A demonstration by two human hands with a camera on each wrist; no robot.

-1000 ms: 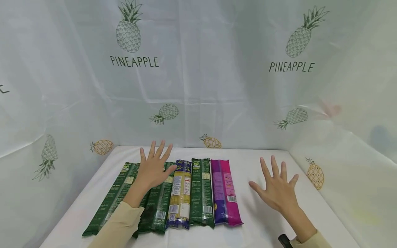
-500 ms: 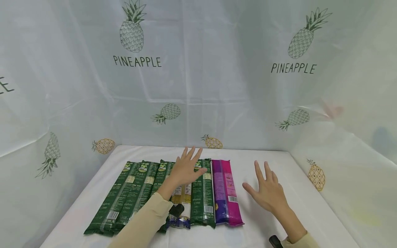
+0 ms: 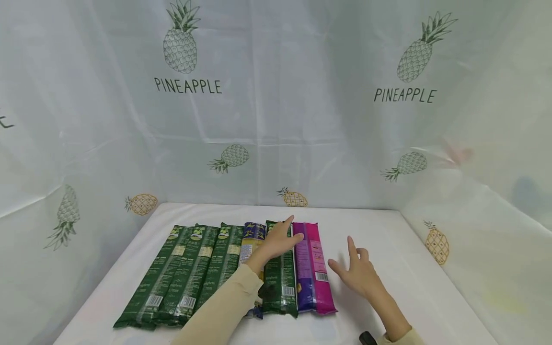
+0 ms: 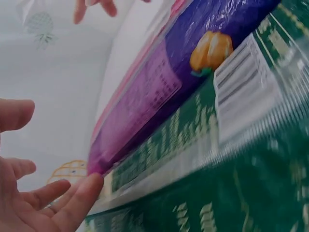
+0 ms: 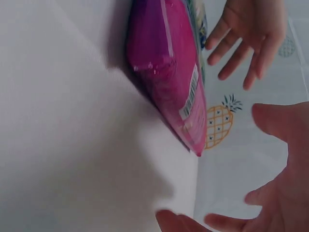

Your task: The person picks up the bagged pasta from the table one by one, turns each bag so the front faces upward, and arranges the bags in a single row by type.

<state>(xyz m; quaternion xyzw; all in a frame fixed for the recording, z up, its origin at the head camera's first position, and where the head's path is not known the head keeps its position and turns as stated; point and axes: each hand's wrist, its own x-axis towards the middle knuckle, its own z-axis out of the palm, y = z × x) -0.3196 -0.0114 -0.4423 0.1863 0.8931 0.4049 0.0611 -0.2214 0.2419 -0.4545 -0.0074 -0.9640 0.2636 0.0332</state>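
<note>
My left hand hovers over the upper part of a green spaghetti packet, its fingertips reaching toward a pink and purple packet at the row's right end. In the left wrist view that hand's fingers are spread and hold nothing, right at the pink packet's far end. To the right of the pink packet, my right hand is over the white cloth, fingers loosely bent and thumb apart. The right wrist view shows it holding nothing, with the pink packet a short way off.
Left of the hands lie several more green spaghetti packets side by side, and a blue and yellow pasta packet partly hidden by the left arm. A white cloth covers the table. Pineapple-printed curtain encloses the back and sides.
My left hand has swept rightward across the packets from the green ones toward the pink one, lowering a little. My right hand has moved left and down, its fingers less spread. The packets have stayed put.
</note>
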